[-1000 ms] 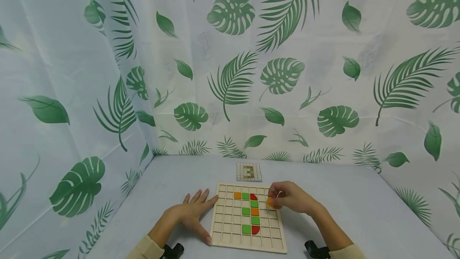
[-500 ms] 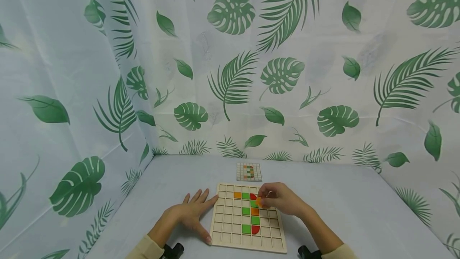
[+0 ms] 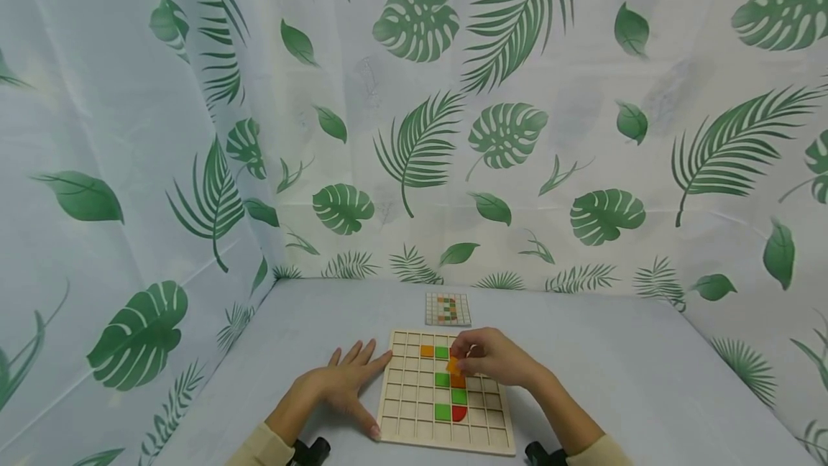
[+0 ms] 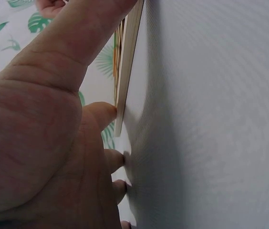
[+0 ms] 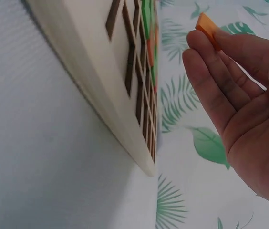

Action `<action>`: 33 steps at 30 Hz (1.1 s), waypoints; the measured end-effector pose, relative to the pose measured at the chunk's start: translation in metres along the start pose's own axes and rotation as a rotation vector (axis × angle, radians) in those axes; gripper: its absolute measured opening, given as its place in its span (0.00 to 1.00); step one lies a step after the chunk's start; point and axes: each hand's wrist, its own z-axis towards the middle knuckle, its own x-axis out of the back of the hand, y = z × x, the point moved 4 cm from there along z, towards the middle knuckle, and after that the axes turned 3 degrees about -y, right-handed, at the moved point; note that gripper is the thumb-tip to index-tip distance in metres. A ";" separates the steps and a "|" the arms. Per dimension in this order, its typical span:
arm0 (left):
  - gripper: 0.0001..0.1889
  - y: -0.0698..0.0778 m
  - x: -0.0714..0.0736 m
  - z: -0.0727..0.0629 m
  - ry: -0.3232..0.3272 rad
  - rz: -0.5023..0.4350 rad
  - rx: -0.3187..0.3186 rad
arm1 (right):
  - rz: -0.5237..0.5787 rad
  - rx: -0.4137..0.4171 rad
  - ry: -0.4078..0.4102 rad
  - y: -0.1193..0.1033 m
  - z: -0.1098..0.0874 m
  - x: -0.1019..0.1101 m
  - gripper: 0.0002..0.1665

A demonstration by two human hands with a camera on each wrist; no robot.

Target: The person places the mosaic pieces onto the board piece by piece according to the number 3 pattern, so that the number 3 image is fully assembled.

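In the head view a wooden grid board (image 3: 414,431) lies on the table, with green, orange and red tiles in some squares. My right hand (image 3: 497,359) is over its upper middle, pinching an orange tile (image 5: 208,28) between thumb and fingertips. The right wrist view shows that tile raised off the board. Behind this hand, the upper red tile and a green tile are largely hidden. A lower red tile (image 3: 459,413) with a rounded side sits beside a green tile (image 3: 443,412). My left hand (image 3: 339,385) is spread at the board's left edge, thumb and index finger touching it.
Beyond the board lies a small card (image 3: 430,316) printed with a coloured grid pattern. A white cloth (image 3: 614,358) covers the table. Leaf-printed curtains (image 3: 543,250) stand behind and to the left.
My right hand has moved left across the board with the orange tile, from the right-hand columns to above the coloured column. The left hand has stayed in place.
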 end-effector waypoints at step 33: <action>0.69 0.000 0.000 0.000 0.001 0.012 0.006 | -0.046 0.056 -0.095 -0.023 0.026 -0.031 0.09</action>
